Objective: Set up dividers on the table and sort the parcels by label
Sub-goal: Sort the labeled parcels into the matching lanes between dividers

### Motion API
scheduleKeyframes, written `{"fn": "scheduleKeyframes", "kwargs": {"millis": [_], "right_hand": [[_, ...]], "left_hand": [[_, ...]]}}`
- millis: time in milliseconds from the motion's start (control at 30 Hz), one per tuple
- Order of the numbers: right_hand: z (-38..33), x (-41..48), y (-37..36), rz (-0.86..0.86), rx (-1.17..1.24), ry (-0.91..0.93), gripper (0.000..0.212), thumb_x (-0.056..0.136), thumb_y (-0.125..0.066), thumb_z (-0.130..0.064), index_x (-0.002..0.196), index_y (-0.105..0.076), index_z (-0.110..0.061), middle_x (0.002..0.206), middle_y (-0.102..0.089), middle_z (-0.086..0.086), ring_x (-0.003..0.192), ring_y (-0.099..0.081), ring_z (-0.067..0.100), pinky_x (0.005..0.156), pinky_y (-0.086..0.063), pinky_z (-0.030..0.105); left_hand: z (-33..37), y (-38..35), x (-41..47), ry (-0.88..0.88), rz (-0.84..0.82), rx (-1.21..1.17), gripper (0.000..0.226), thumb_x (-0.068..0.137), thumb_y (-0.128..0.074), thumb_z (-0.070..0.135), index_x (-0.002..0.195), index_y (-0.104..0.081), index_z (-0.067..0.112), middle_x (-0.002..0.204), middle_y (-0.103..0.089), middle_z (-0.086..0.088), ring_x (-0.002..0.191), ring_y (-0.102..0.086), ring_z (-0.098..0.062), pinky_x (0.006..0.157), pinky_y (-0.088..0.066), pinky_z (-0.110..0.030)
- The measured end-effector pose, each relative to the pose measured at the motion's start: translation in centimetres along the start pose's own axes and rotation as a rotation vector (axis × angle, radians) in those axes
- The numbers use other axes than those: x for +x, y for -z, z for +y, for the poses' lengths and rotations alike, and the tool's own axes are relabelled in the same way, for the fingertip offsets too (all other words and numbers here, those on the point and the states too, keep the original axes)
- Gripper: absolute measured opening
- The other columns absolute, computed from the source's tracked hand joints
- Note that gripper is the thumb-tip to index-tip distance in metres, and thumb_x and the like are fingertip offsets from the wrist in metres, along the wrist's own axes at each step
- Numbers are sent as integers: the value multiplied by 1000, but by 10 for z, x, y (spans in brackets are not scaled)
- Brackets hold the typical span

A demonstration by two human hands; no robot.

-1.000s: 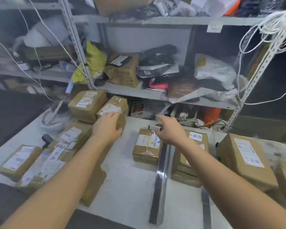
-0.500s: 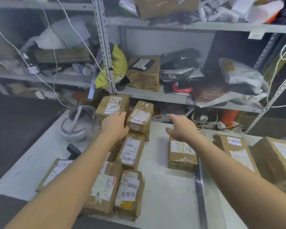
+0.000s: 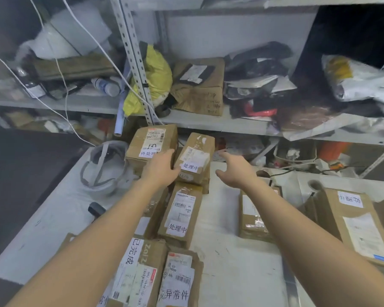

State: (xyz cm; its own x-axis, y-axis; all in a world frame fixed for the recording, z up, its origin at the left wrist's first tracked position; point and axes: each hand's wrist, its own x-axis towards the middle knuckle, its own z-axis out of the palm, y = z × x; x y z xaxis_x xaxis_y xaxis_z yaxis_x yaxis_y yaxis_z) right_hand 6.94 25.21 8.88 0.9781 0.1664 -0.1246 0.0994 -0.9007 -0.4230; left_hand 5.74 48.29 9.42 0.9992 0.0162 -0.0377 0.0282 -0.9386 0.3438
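Left hand [image 3: 161, 168] grips tilted brown parcel [image 3: 195, 158], white label 处理中; right hand [image 3: 235, 169] spread, empty, just beside.

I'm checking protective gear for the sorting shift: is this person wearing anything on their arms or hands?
No. Both forearms are bare to the bottom edge of the picture, no sleeves in view. The left hand and right hand show no gloves, watch, rings or wristbands.
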Motion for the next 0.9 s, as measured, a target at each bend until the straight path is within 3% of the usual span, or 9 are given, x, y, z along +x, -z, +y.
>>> {"fn": "scheduleKeyframes", "kwargs": {"millis": [167, 333, 400, 533, 633, 767, 900], "right_hand": [[-1, 31, -18, -43, 158, -88, 60, 92, -62, -35, 147, -43, -20, 142, -56, 5, 130, -50, 27, 96, -46, 39], [-12, 59, -35, -20, 429, -202, 57, 93, -65, -31, 145, -44, -19, 139, -57, 3, 105, -57, 17, 70, -42, 21], [-17, 67, -41, -1, 466, -279, 62, 93, -66, -29, 148, -40, -17, 141, -55, 6, 117, -58, 23, 72, -43, 21], [-20, 77, -59, -10, 591, -428, 75, 88, -73, -30, 151, -37, -12, 149, -49, 8, 134, -50, 26, 100, -49, 35], [-22, 78, -71, 27, 745, -445, 64, 84, -76, -21, 143, -51, -17, 141, -58, 1, 124, -57, 16, 94, -54, 30], [-22, 73, -78, 130, 849, -442, 59, 82, -77, -18, 138, -58, -20, 135, -64, -2, 112, -66, 14, 89, -60, 40], [-24, 57, -62, 224, 892, -432, 57, 86, -74, -14, 140, -56, -20, 128, -65, -8, 90, -72, 5, 78, -62, 30]], "left_hand": [[5, -19, 33, 2, -99, -131, 69, 93, -64, 33, 151, -32, 14, 146, -47, -9, 132, -45, -28, 103, -41, -39], [4, -41, 73, 11, -282, -227, 72, 98, -52, 37, 156, -12, 22, 149, -44, -11, 131, -47, -31, 106, -42, -44], [1, -47, 85, 39, -303, -255, 68, 98, -50, 37, 155, -16, 21, 147, -46, -10, 128, -50, -30, 104, -44, -45], [-10, -59, 98, 79, -310, -390, 59, 94, -60, 31, 145, -35, 18, 139, -55, -6, 119, -56, -25, 96, -49, -40], [-15, -68, 97, 114, -268, -580, 66, 87, -72, 20, 144, -39, 20, 138, -57, -2, 120, -57, -21, 83, -51, -27], [-14, -71, 93, 130, -241, -822, 73, 81, -78, 9, 142, -42, 26, 139, -54, 2, 115, -53, -10, 66, -47, -14], [-6, -69, 95, 80, -227, -926, 68, 82, -76, 8, 139, -46, 29, 139, -54, 2, 125, -51, -15, 70, -51, -18]]}}
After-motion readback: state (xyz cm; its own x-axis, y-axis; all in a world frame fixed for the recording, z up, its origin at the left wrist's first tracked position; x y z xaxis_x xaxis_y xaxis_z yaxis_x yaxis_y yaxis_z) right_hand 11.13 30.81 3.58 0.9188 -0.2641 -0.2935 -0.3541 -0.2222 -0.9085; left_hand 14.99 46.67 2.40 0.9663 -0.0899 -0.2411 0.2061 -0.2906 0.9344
